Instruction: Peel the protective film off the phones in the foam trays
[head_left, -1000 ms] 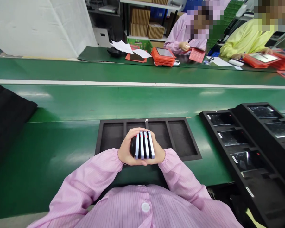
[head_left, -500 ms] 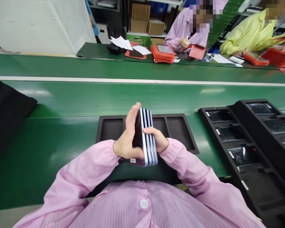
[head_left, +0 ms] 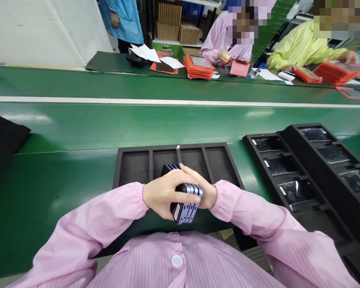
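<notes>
Grasping stack of phones between left hand and right hand, tilting it at near side of black tray. Wrapping left hand across top and outer face, bracing with right hand, partly hidden, from opposite side, presumably for keeping edges flush. Differing from half a second ago: folding left hand over instead of pointing its fingers upward, turning short ends toward the camera.

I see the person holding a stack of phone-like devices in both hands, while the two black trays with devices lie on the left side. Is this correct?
Not fully: in the head view, the two black trays lie on the person's right. The left hand and right hand do hold the stack.
</notes>
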Tool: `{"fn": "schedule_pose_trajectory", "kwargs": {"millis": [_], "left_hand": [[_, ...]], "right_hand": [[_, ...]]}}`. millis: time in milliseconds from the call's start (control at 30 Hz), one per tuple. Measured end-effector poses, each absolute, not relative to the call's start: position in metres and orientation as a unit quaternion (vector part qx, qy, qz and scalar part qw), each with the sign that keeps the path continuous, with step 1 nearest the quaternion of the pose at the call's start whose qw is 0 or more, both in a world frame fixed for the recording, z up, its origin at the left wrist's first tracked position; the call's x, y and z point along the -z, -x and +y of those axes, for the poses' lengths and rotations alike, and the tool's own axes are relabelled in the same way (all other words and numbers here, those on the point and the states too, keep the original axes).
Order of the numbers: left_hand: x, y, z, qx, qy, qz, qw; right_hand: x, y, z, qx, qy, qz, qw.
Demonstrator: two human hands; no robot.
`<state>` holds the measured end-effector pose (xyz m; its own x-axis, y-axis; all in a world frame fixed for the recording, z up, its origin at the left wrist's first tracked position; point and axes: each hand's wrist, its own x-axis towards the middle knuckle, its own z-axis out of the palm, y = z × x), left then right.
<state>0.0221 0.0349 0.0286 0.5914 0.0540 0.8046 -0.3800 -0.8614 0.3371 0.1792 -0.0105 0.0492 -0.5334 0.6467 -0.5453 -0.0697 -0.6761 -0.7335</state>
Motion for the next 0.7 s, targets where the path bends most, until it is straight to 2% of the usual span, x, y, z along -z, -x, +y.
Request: {"fn": "schedule_pose_trajectory", "kwargs": {"millis": [67,133,233,300,333,433,500,600,700], "left_hand": [[-0.018,-0.017,0.042,-0.475,-0.842,-0.052,0.251],[-0.008,-0.011,0.048,-0.517,-0.809,0.016,0.278],[0.006,-0.003,0.057,-0.577,-0.749,0.084,0.313],[0.013,-0.002,0.059,-0.608,-0.726,0.082,0.311],[0.017,-0.003,0.060,-0.617,-0.721,0.077,0.306],[0.025,-0.007,0.058,-0.637,-0.708,0.077,0.294],[0.028,-0.009,0.056,-0.638,-0.704,0.084,0.300],[0.027,-0.009,0.055,-0.617,-0.711,0.099,0.323],[0.021,-0.009,0.054,-0.618,-0.705,0.105,0.330]], "right_hand": [[-0.050,-0.184,-0.004,-0.819,0.455,-0.308,0.164],[-0.051,-0.188,0.003,-0.760,0.510,-0.389,0.107],[-0.049,-0.191,0.014,-0.487,0.619,-0.612,0.068],[-0.044,-0.190,0.020,-0.333,0.627,-0.696,0.103],[-0.040,-0.190,0.023,-0.308,0.601,-0.725,0.134],[-0.029,-0.191,0.031,-0.348,0.439,-0.803,0.206],[-0.021,-0.194,0.036,-0.381,0.353,-0.830,0.205],[-0.003,-0.193,0.038,-0.415,0.329,-0.820,0.218],[0.018,-0.184,0.036,-0.379,0.338,-0.785,0.354]]}}
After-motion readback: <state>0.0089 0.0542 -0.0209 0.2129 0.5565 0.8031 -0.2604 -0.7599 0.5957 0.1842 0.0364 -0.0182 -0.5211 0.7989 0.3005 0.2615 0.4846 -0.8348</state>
